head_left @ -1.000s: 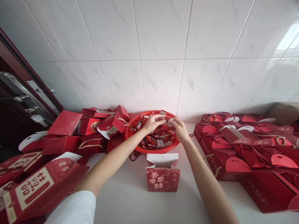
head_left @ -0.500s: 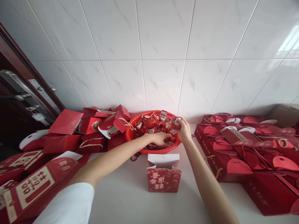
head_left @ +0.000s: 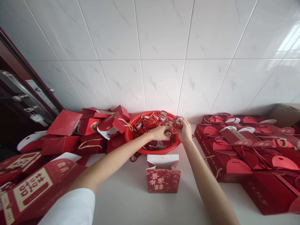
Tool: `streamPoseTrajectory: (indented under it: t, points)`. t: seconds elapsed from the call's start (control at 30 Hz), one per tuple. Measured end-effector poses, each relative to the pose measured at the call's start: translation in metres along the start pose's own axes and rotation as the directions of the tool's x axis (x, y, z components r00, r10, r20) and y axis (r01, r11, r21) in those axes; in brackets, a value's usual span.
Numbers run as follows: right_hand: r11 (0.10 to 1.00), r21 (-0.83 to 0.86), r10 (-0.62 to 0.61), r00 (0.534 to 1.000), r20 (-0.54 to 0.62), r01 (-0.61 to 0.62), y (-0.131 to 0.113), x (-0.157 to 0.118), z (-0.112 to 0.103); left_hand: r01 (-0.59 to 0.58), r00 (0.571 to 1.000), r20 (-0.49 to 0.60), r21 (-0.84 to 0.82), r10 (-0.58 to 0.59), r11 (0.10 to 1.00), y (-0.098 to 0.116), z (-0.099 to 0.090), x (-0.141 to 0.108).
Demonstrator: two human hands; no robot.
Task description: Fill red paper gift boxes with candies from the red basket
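A red plastic basket (head_left: 129,141) full of small red-wrapped candies (head_left: 150,124) stands against the wall. Over its right half, my left hand (head_left: 159,133) is closed round a red-wrapped candy (head_left: 167,133) with pale print. My right hand (head_left: 185,130) is at the basket's right rim, its fingers pinching another red candy packet (head_left: 178,122) with a pale round mark. In front of the basket stands an upright red gift box (head_left: 163,182) with white lettering. Its top is open, showing the pale inside, and neither hand touches it.
Red gift boxes (head_left: 62,123) with rope handles are heaped on the left. Rows of more red boxes (head_left: 236,167) stand on the right. Behind the white table (head_left: 122,193) rises a tiled wall (head_left: 161,84). A door with a metal handle (head_left: 17,84) is at far left.
My left hand has risen from among the candies and now shows a candy in its fingers. My right hand stays at the rim with its packet. The open box has not moved.
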State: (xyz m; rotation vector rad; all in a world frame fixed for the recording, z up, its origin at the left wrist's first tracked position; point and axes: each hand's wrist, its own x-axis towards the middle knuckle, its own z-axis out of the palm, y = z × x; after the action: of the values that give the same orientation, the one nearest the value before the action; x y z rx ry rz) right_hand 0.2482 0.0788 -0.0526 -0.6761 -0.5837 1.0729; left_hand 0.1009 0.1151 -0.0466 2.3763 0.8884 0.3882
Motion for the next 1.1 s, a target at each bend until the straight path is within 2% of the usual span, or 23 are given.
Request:
streamPoseTrajectory:
  t: [0.07, 0.13, 0.27, 0.4, 0.6, 0.7, 0.8, 0.93, 1.1]
  points:
    - [1.0, 0.004, -0.01, 1.0, 0.011, 0.01, 0.0, 0.0, -0.001, 0.009, 0.985, -0.169, -0.06, -0.02, 0.998, -0.004, -0.008, -0.001]
    - [1.0, 0.008, -0.01, 1.0, 0.014, 0.01, 0.0, -0.001, -0.001, 0.024, 0.961, -0.271, -0.106, -0.052, 0.994, -0.01, -0.015, -0.001]
    - [1.0, -0.006, 0.002, 1.0, -0.001, -0.002, -0.001, -0.002, 0.001, 0.115, 0.923, -0.349, -0.147, -0.16, 0.982, -0.024, -0.022, -0.001]
    - [1.0, -0.01, 0.004, 1.0, 0.0, -0.004, -0.002, -0.003, 0.001, 0.098, 0.912, -0.375, -0.202, -0.17, 0.975, -0.029, -0.022, 0.0]
    - [0.999, -0.035, 0.032, 0.999, 0.035, -0.031, -0.004, -0.004, 0.002, 0.117, 0.925, -0.296, -0.372, -0.237, 0.921, -0.025, -0.021, 0.0]
    - [0.998, -0.054, 0.043, 0.997, 0.067, -0.039, -0.004, -0.004, 0.002, 0.095, 0.927, -0.303, -0.38, -0.221, 0.92, -0.025, -0.021, 0.0]
    - [0.997, -0.06, 0.046, 0.996, 0.083, -0.041, -0.003, -0.003, 0.001, 0.086, 0.953, -0.264, -0.231, -0.148, 0.969, -0.025, -0.019, 0.0]
    - [0.998, -0.06, 0.04, 0.997, 0.072, -0.035, -0.001, -0.003, 0.0, 0.039, 0.998, -0.049, -0.018, -0.04, 0.999, -0.019, -0.009, -0.002]
    - [0.998, -0.038, 0.044, 0.996, 0.075, -0.041, -0.001, -0.004, 0.001, -0.048, 0.99, 0.139, 0.127, 0.03, 0.991, -0.012, 0.006, -0.002]
